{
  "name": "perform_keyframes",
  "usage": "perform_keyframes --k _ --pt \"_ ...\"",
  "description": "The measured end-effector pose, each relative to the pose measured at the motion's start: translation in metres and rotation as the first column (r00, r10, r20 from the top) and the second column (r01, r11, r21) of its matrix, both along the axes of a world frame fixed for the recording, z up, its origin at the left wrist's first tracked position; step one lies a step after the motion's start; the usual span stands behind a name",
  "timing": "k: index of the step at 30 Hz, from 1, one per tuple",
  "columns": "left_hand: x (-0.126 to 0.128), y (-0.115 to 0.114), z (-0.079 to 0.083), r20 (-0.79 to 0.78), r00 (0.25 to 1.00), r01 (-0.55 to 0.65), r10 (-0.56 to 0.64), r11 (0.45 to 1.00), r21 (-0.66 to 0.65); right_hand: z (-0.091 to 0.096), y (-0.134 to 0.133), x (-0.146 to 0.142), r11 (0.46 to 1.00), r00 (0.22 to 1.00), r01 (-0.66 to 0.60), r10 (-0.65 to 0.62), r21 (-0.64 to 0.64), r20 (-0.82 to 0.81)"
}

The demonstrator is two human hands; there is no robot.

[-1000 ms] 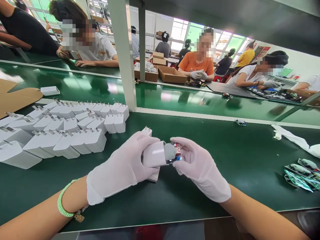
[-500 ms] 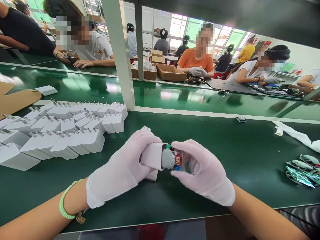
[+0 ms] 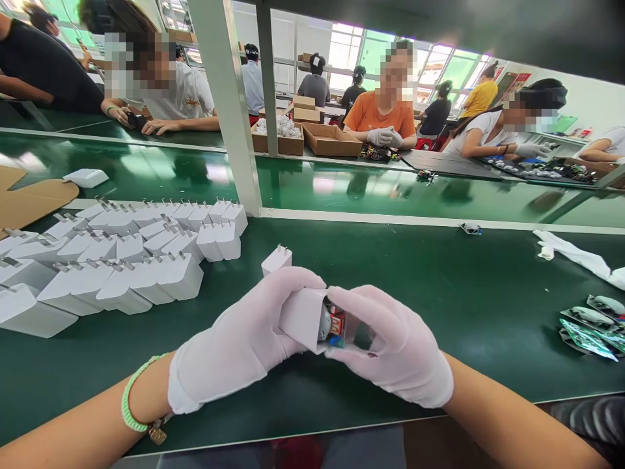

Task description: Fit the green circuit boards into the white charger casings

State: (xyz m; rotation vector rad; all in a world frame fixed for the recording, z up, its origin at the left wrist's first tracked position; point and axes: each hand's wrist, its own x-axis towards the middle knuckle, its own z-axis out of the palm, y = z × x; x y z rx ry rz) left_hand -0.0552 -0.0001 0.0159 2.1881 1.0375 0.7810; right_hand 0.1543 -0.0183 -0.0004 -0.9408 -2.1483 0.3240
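Over green bench point(image 3: 463, 312), gloved hands point(image 3: 239, 345) gripping white plastic charger shell point(image 3: 303, 319), exposed circuit board point(image 3: 336, 327)

A white plastic charger casing point(image 3: 303, 320) sat tilted, its open end facing right, gripped by the left hand point(image 3: 239, 339). A small circuit board point(image 3: 336, 332) stood partly inside, with a grey round part point(image 3: 323, 329) and a red-and-white component point(image 3: 336, 319) showing at the mouth. The right hand point(image 3: 395, 348) curled around the exposed end.

White charger casing point(image 3: 301, 319) around a seemingly red-and-blue circuit board point(image 3: 336, 329)
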Motion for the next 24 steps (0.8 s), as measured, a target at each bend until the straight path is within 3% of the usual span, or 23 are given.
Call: perform_keyframes --k 4,7,9,11,13,15,17,20,24 --pt "-0.002 -0.001 -0.005 -0.003 1.000 0.003 -0.003 0.997 -0.073 -0.015 0.006 -0.001 0.986 0.982 -0.116 0.096 -0.121 -0.163" --pt "-0.002 -0.001 -0.007 -0.017 1.000 -0.008 0.007 0.995 -0.104 -0.024 0.010 -0.002 0.919 0.903 -0.301 0.190 -0.254 -0.385" --pt "0.000 -0.001 -0.007 -0.007 1.000 0.003 -0.004 0.997 -0.071 -0.024 0.012 -0.003 0.811 0.851 -0.397 0.150 -0.429 -0.504" --pt "0.002 -0.002 -0.007 0.023 1.000 0.006 -0.005 0.999 -0.037 -0.018 0.013 -0.007 0.659 0.821 -0.468 0.078 -0.588 -0.566" --pt "0.005 -0.002 -0.006 0.053 0.999 0.005 -0.004 1.000 -0.017 -0.008 0.014 -0.011 0.541 0.792 -0.545 0.082 -0.640 -0.605" --pt "0.007 -0.002 -0.006 0.044 0.999 0.012 -0.012 1.000 0.015 0.001 0.014 -0.016 0.482 0.733 -0.637 0.139 -0.601 -0.666" --pt "0.007 -0.002 -0.008 0.001 1.000 0.014 -0.014 0.998 0.056 0.006 0.015 -0.019 0.441 0.678 -0.700 0.163 -0.562 -0.717" --pt "0.006 -0.006 -0.013 -0.024 1.000 0.011 -0.008 0.989 0.147 0.004 0.014 -0.019 0.411 0.663 -0.709 0.112 -0.573 -0.741" --pt "0.002 -0.011 -0.022 -0.038 0.999 0.047 -0.036 0.933 0.356 0.001 0.014 -0.017 0.439 0.671 -0.703 0.150 -0.560 -0.726"
